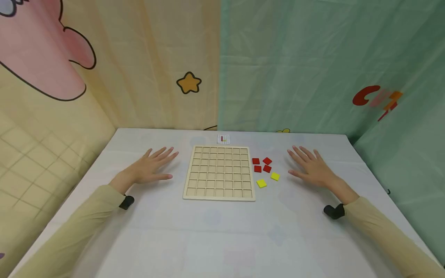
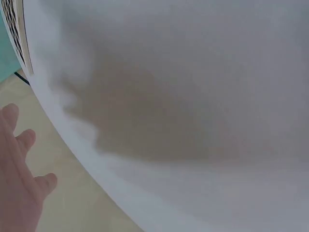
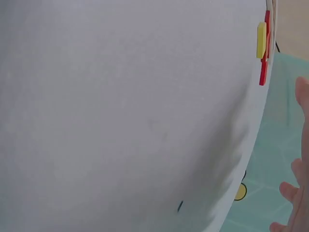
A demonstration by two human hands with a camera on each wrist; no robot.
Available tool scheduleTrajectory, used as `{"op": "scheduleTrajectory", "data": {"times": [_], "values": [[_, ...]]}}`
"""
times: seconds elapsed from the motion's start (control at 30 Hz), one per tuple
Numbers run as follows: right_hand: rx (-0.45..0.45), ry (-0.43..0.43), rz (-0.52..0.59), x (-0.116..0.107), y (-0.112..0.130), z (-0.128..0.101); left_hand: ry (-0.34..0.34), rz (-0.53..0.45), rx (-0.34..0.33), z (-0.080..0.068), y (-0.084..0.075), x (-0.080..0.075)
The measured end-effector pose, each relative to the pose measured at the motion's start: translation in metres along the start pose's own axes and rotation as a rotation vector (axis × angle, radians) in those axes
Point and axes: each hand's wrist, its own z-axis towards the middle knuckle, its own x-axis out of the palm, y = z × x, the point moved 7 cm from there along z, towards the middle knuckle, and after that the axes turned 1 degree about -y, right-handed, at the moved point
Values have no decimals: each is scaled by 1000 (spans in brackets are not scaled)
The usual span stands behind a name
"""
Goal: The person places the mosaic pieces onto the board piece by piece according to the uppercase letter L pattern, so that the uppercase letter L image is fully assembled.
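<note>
Red tiles & yellow tiles lie on table btwn grid board & R hand, the nearer one; L hand is across board. Both hands empty, fingers spread.

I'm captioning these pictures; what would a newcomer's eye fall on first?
Probably the red tiles and yellow tiles, bright against the white table, just right of the board. Next, the board itself, a pale grid. The left hand and right hand are spread, one on either side of these things.
</note>
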Motion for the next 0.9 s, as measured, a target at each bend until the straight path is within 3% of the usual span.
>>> {"op": "scheduleTrajectory", "data": {"times": [0.17, 0.27, 0.6, 0.7, 0.9], "values": [[-61, -111, 21, -5, 15, 6, 92, -37, 1, 9, -17, 13], [-70, -142, 49, -7, 22, 10, 109, -42, 8, 15, -26, 16], [26, -179, 187, -10, 30, 29, 192, -62, 16, 36, -46, 24], [57, -163, 274, -7, 32, 33, 226, -80, 2, 39, -48, 26], [161, -46, 436, 3, 36, 43, 262, -110, -13, 41, -49, 29]]}}
